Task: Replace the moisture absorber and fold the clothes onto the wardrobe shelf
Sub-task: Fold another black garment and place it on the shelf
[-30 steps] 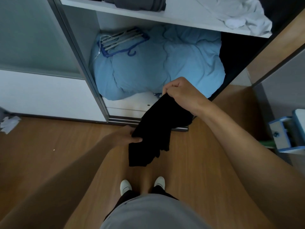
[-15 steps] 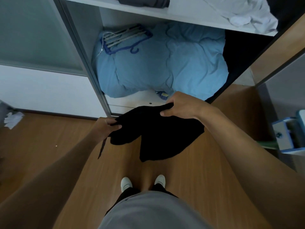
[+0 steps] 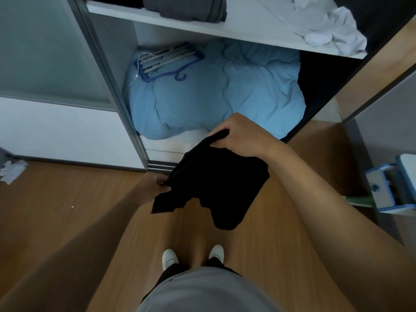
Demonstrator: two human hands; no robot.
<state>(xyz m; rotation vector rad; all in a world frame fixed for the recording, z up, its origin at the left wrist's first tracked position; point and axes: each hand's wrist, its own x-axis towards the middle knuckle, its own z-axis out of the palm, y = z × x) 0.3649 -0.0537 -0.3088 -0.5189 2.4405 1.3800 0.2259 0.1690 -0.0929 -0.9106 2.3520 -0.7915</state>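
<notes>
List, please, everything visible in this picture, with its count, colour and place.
black garment: one, black, held before the wardrobe
duvet: one, light blue, lower wardrobe compartment
hanger: one, blue, on the duvet
folded garment: one, grey, on the shelf
crumpled garment: one, white, shelf's right end
shelf: one, white, above the duvet
paper wad: one, white, left floor
shoes: two, white, on the floor
left hand: one, pinching the black garment's lower edge
right hand: one, gripping its top

- I take this for a bedroom at home: an open wardrobe (image 3: 117,41) with a frosted sliding door (image 3: 45,52) fills my view.
- Its shelf (image 3: 247,28) carries folded grey clothes (image 3: 186,7) and a crumpled white garment (image 3: 326,28).
- Below lies a blue duvet (image 3: 213,97) with a clothes hanger (image 3: 166,61) on it.
- I see a wood-look floor (image 3: 67,210) underfoot.
</notes>
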